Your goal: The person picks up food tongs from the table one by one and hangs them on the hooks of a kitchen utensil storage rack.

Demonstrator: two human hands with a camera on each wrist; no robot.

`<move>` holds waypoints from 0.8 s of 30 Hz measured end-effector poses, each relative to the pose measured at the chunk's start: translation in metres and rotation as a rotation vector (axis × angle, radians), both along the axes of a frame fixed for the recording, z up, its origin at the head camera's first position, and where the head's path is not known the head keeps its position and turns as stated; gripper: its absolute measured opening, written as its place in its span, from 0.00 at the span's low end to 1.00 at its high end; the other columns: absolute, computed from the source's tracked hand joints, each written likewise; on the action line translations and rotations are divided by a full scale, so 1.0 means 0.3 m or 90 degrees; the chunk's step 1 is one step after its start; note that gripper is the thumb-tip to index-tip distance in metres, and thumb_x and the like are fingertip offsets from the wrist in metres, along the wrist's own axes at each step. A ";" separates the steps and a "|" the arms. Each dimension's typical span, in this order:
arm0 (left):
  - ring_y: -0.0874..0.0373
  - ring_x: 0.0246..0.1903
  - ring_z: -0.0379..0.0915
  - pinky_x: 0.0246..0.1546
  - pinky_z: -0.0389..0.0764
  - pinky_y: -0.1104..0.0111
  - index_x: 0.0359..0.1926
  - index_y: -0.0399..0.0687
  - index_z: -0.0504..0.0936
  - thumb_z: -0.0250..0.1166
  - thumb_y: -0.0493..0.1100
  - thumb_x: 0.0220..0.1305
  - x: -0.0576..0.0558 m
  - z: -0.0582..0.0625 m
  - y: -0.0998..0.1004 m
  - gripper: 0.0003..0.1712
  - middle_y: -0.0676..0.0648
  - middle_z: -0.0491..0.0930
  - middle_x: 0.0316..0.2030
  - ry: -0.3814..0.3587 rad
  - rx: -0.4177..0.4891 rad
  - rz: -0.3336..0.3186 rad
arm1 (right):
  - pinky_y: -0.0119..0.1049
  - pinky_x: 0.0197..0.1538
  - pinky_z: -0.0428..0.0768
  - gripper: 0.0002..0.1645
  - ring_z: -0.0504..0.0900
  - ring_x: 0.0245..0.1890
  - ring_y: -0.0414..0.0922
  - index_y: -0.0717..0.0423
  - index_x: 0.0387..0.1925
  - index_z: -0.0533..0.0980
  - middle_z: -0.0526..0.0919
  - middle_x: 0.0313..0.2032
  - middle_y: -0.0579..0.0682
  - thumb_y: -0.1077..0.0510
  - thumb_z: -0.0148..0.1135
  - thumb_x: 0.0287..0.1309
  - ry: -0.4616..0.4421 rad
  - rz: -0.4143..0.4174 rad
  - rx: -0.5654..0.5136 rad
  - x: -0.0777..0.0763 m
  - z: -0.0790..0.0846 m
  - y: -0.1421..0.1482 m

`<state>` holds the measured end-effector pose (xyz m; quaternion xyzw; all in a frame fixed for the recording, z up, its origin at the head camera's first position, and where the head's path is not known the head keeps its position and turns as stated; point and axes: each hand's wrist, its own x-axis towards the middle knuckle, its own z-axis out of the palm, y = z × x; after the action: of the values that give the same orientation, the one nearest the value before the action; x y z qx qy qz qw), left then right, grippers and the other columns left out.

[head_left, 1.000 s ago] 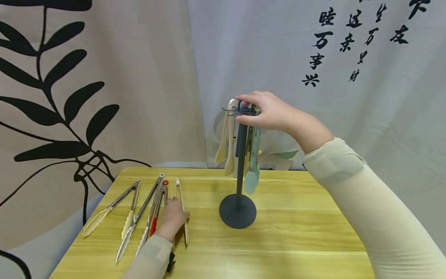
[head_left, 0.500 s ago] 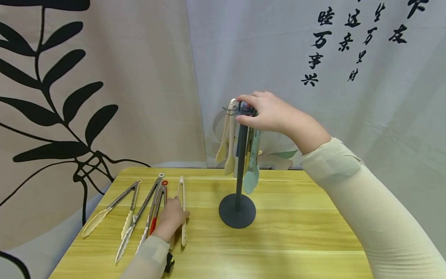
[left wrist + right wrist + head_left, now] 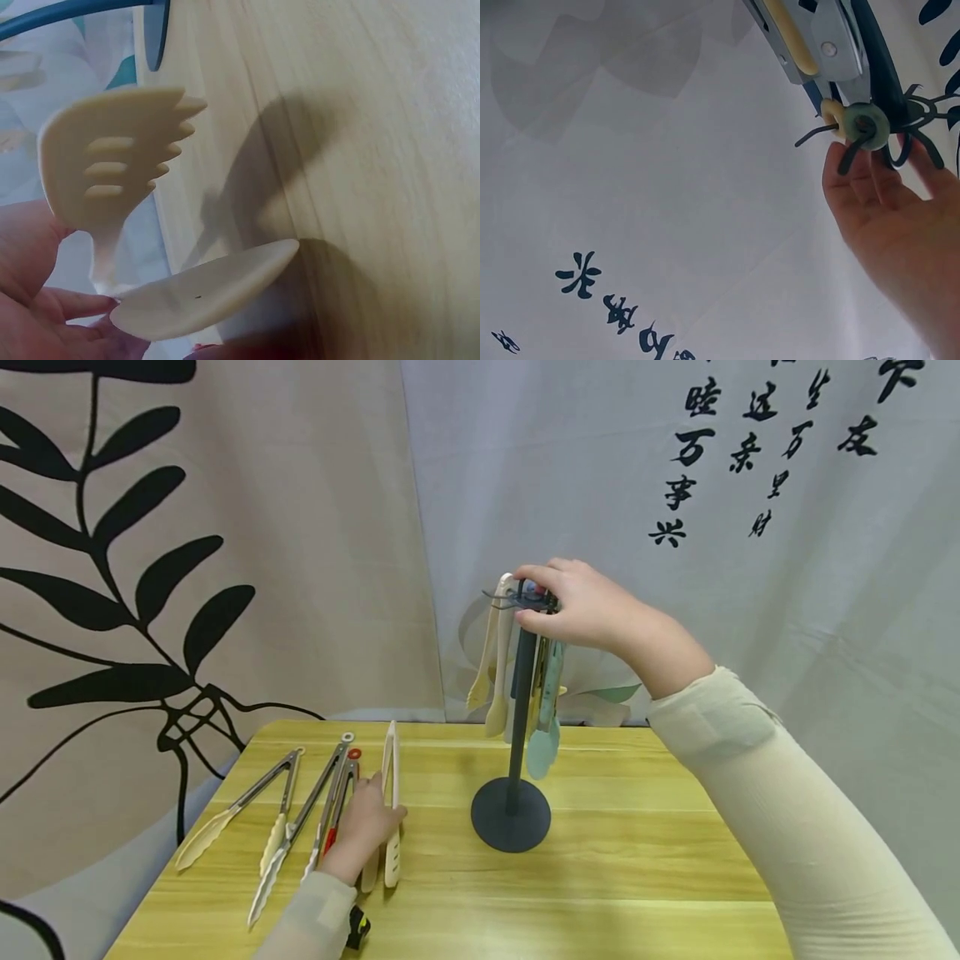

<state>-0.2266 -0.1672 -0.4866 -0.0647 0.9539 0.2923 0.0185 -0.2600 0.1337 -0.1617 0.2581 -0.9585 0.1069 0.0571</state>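
Observation:
My left hand [image 3: 365, 827] grips cream tongs [image 3: 392, 862] low over the table's left half, their hinge end pointing away from me. In the left wrist view, the tongs' slotted, toothed head [image 3: 97, 154] stands apart from a smooth spoon-shaped head [image 3: 202, 294]. My right hand [image 3: 588, 602] holds the hooked top of a dark upright stand [image 3: 522, 718], thumb and fingers around it. Several utensils hang there, among them cream tongs [image 3: 498, 697] and mint-green tongs [image 3: 543, 747]. The right wrist view has a green ring [image 3: 866, 126] looped over a hook, close above my fingers.
On the wooden table [image 3: 645, 860], cream-tipped tongs [image 3: 206, 839], long white-tipped tongs [image 3: 273, 870] and red-tipped tongs [image 3: 331, 839] lie left of my left hand. A small black-and-yellow object [image 3: 358, 927] lies by my left sleeve. A printed curtain [image 3: 330, 527] hangs behind the table.
The cream tongs in my left hand have swung from slanted to nearly straight and moved slightly away from me. My right hand has stayed on the stand's top.

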 end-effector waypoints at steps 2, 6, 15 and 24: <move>0.32 0.49 0.70 0.32 0.80 0.52 0.71 0.33 0.53 0.65 0.46 0.57 -0.003 0.004 -0.002 0.47 0.25 0.56 0.64 0.016 0.002 0.001 | 0.53 0.59 0.68 0.36 0.64 0.60 0.52 0.43 0.69 0.60 0.69 0.57 0.53 0.42 0.50 0.60 0.004 -0.003 -0.005 0.002 -0.003 -0.001; 0.34 0.48 0.72 0.30 0.80 0.54 0.71 0.37 0.53 0.66 0.46 0.56 -0.008 0.010 -0.006 0.48 0.28 0.58 0.64 0.053 0.004 0.006 | 0.52 0.59 0.68 0.35 0.65 0.58 0.51 0.42 0.69 0.60 0.70 0.56 0.52 0.43 0.50 0.60 0.008 -0.005 -0.015 0.002 -0.009 -0.003; 0.37 0.51 0.71 0.45 0.78 0.47 0.72 0.38 0.54 0.67 0.46 0.55 -0.012 0.041 -0.012 0.48 0.31 0.63 0.62 0.135 0.028 0.001 | 0.50 0.56 0.69 0.35 0.65 0.56 0.50 0.41 0.68 0.62 0.71 0.53 0.51 0.47 0.49 0.57 0.006 0.000 -0.043 -0.003 -0.019 0.003; 0.44 0.47 0.72 0.43 0.79 0.52 0.72 0.42 0.54 0.67 0.48 0.55 0.000 0.121 0.017 0.48 0.35 0.64 0.61 0.182 0.069 -0.006 | 0.50 0.57 0.69 0.34 0.65 0.56 0.50 0.41 0.67 0.62 0.71 0.52 0.51 0.46 0.52 0.58 -0.003 0.013 -0.062 -0.008 -0.021 0.014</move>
<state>-0.2265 -0.1621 -0.4503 -0.0167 0.9300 0.3496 -0.1124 -0.2624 0.1379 -0.1681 0.2645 -0.9496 0.1546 0.0667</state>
